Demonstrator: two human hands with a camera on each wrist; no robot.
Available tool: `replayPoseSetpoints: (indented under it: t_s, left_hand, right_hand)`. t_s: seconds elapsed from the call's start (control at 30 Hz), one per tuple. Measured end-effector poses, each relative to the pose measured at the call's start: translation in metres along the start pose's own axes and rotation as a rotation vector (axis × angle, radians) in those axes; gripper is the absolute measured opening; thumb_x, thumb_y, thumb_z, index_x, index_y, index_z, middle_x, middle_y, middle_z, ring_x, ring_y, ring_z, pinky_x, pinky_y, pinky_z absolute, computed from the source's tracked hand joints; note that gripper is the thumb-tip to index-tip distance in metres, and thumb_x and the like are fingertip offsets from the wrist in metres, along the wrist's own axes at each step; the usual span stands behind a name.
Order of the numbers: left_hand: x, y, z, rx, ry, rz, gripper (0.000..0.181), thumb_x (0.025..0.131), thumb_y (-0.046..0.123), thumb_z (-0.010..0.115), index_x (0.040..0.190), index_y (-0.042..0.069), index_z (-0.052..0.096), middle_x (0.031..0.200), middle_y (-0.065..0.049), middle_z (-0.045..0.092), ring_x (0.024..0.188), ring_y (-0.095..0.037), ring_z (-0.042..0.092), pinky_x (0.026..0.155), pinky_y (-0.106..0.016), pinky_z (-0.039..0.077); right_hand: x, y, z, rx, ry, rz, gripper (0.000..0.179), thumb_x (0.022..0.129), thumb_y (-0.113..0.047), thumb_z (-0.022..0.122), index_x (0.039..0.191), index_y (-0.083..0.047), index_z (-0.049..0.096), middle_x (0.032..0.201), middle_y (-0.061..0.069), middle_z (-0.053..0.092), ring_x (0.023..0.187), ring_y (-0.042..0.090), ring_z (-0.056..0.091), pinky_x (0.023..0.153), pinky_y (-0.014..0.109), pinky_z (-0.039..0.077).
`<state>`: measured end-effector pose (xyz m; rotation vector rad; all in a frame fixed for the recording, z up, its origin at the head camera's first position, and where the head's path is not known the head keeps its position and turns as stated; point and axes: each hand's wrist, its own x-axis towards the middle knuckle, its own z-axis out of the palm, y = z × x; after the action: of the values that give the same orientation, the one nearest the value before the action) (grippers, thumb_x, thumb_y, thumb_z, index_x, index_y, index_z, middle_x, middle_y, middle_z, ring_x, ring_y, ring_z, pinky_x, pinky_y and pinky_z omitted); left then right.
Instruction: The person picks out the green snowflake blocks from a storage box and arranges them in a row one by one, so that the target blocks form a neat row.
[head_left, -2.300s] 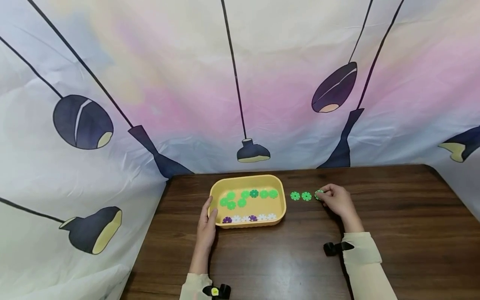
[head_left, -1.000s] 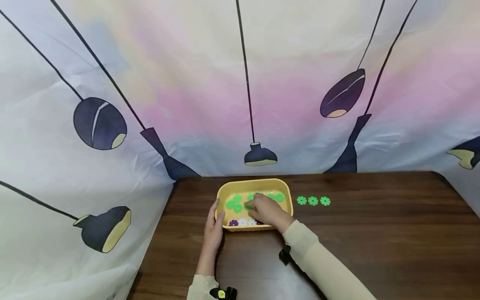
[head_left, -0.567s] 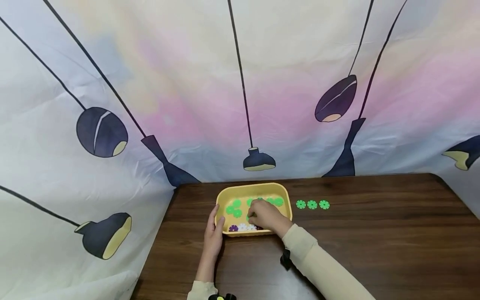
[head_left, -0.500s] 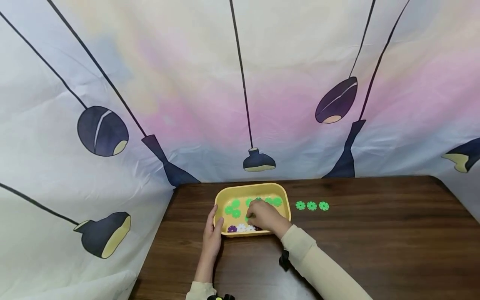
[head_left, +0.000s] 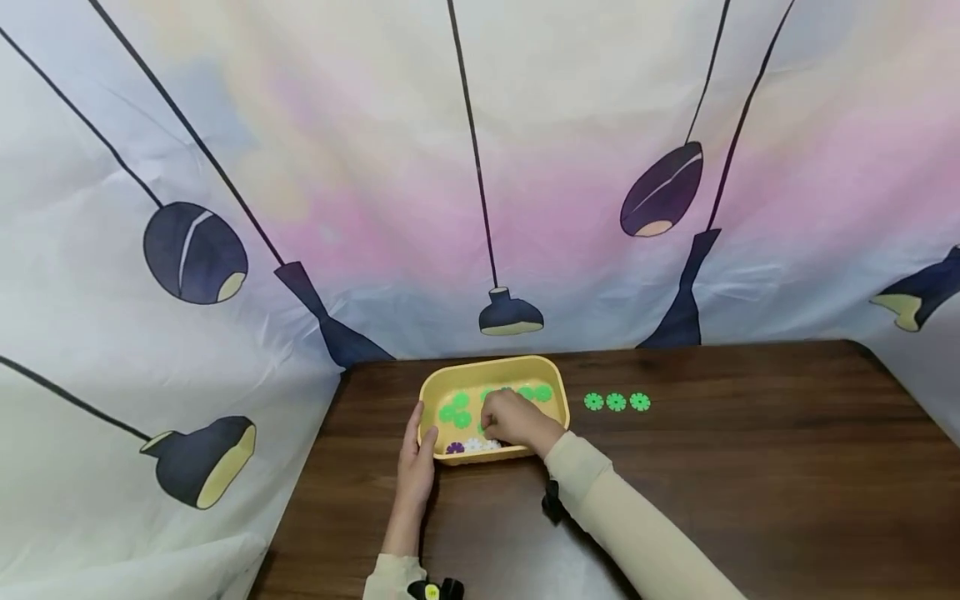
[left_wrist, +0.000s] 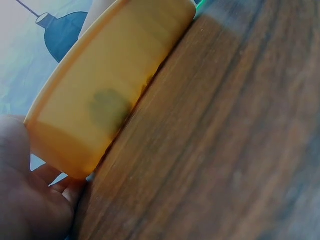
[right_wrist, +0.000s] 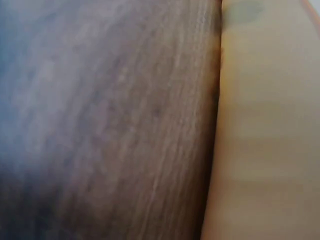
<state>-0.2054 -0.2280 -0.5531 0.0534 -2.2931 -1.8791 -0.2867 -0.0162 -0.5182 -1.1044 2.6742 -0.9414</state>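
A yellow plastic tray [head_left: 442, 379] stands at the back of the table. My left hand [head_left: 415, 471] grips its left end, thumb at the near rim and fingers round the outside. My right hand [head_left: 513, 418] reaches into the tray with curled fingers, at a green notched disc [head_left: 482, 428] that shows only in part. Whether the fingers pinch this disc is hidden. Several other green discs [head_left: 461, 419] lie on the tray floor. Along its near side are a purple flower-shaped disc [head_left: 454, 448] and white ones [head_left: 472, 445], partly covered by the right hand.
Three green notched discs [head_left: 616, 402] lie in a row on the dark wooden table [head_left: 750, 467], right of the tray. A cloth backdrop [head_left: 375, 167] printed with lamps hangs directly behind the table. The right wrist view shows only table and the tray's outer wall [right_wrist: 270, 150].
My right hand has left the third green disc at the end of the row and gone left into the tray, where its fingers have curled. The left hand keeps its hold on the tray.
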Motion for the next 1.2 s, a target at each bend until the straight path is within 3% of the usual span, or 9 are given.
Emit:
replayPoseSetpoints:
  t_s: [0.13, 0.33, 0.37, 0.47, 0.63, 0.73, 0.87, 1.03, 1.2]
  left_hand:
    - [0.001, 0.000, 0.005, -0.022, 0.007, 0.002, 0.059, 0.114, 0.024, 0.048, 0.169, 0.014, 0.027, 0.174, -0.010, 0.022, 0.160, -0.036, 0.015, 0.125, -0.060, 0.018]
    - [-0.005, -0.004, 0.007, -0.022, -0.008, -0.039, 0.059, 0.114, 0.025, 0.048, 0.169, 0.015, 0.027, 0.174, -0.010, 0.023, 0.160, -0.035, 0.015, 0.125, -0.060, 0.018]
    - [-0.007, -0.005, 0.008, -0.018, -0.011, -0.045, 0.059, 0.114, 0.025, 0.048, 0.169, 0.014, 0.027, 0.174, -0.011, 0.023, 0.160, -0.036, 0.015, 0.125, -0.060, 0.018]
    - [-0.007, -0.005, 0.009, -0.015, -0.019, -0.034, 0.060, 0.114, 0.025, 0.049, 0.168, 0.013, 0.028, 0.174, -0.012, 0.024, 0.160, -0.037, 0.016, 0.125, -0.061, 0.018]
    - [-0.001, -0.001, 0.007, -0.012, -0.023, 0.001, 0.059, 0.114, 0.024, 0.049, 0.168, 0.012, 0.028, 0.173, -0.012, 0.024, 0.160, -0.037, 0.016, 0.125, -0.060, 0.018]
    - [-0.002, -0.003, 0.004, -0.010, -0.022, -0.005, 0.059, 0.114, 0.026, 0.050, 0.168, 0.013, 0.030, 0.173, -0.012, 0.025, 0.160, -0.036, 0.017, 0.125, -0.059, 0.019]
    - [-0.005, -0.006, 0.003, -0.010, -0.023, -0.018, 0.059, 0.114, 0.027, 0.050, 0.168, 0.013, 0.030, 0.173, -0.012, 0.025, 0.160, -0.037, 0.017, 0.125, -0.059, 0.020]
    - [-0.001, -0.005, 0.004, -0.005, -0.034, -0.002, 0.058, 0.115, 0.027, 0.048, 0.168, 0.011, 0.029, 0.173, -0.014, 0.024, 0.160, -0.037, 0.017, 0.125, -0.059, 0.019]
    - [0.002, -0.005, 0.003, -0.007, -0.035, 0.008, 0.058, 0.115, 0.028, 0.046, 0.168, 0.012, 0.029, 0.173, -0.012, 0.024, 0.160, -0.035, 0.016, 0.126, -0.057, 0.019]
  right_hand:
    - [0.001, 0.001, -0.003, 0.039, -0.017, 0.057, 0.010, 0.092, -0.002, 0.081, 0.099, -0.010, 0.080, 0.101, 0.000, 0.070, 0.096, 0.018, 0.066, 0.097, 0.043, 0.055]
    - [-0.005, 0.005, 0.000, 0.208, -0.046, 0.130, 0.020, 0.098, -0.001, 0.073, 0.117, -0.007, 0.074, 0.090, -0.001, 0.067, 0.069, 0.011, 0.059, 0.072, 0.031, 0.053]
    - [-0.007, 0.005, -0.001, 0.233, -0.032, 0.125, 0.021, 0.098, 0.000, 0.071, 0.118, -0.007, 0.074, 0.087, 0.000, 0.067, 0.064, 0.010, 0.056, 0.069, 0.029, 0.052]
    - [-0.014, 0.004, -0.012, 0.282, 0.050, 0.087, 0.022, 0.098, 0.000, 0.072, 0.119, -0.004, 0.075, 0.090, 0.000, 0.069, 0.069, 0.008, 0.054, 0.070, 0.029, 0.051]
    - [-0.030, 0.003, -0.052, 0.300, 0.209, 0.037, 0.024, 0.095, -0.004, 0.078, 0.119, 0.000, 0.076, 0.105, 0.007, 0.074, 0.086, 0.013, 0.062, 0.079, 0.033, 0.055]
    - [-0.048, 0.010, -0.068, 0.312, 0.263, 0.037, 0.024, 0.097, -0.007, 0.077, 0.120, -0.001, 0.077, 0.108, 0.007, 0.076, 0.088, 0.013, 0.066, 0.080, 0.032, 0.056]
    - [-0.078, 0.027, -0.082, 0.351, 0.329, 0.063, 0.023, 0.098, -0.009, 0.076, 0.119, 0.000, 0.076, 0.102, 0.008, 0.076, 0.082, 0.021, 0.069, 0.071, 0.033, 0.057]
    - [-0.117, 0.059, -0.095, 0.448, 0.414, 0.223, 0.027, 0.101, -0.009, 0.073, 0.123, 0.005, 0.072, 0.097, 0.017, 0.074, 0.075, 0.041, 0.067, 0.061, 0.043, 0.057]
    - [-0.152, 0.090, -0.105, 0.482, 0.474, 0.365, 0.033, 0.102, -0.009, 0.071, 0.128, 0.011, 0.067, 0.101, 0.018, 0.071, 0.077, 0.034, 0.068, 0.068, 0.042, 0.060]
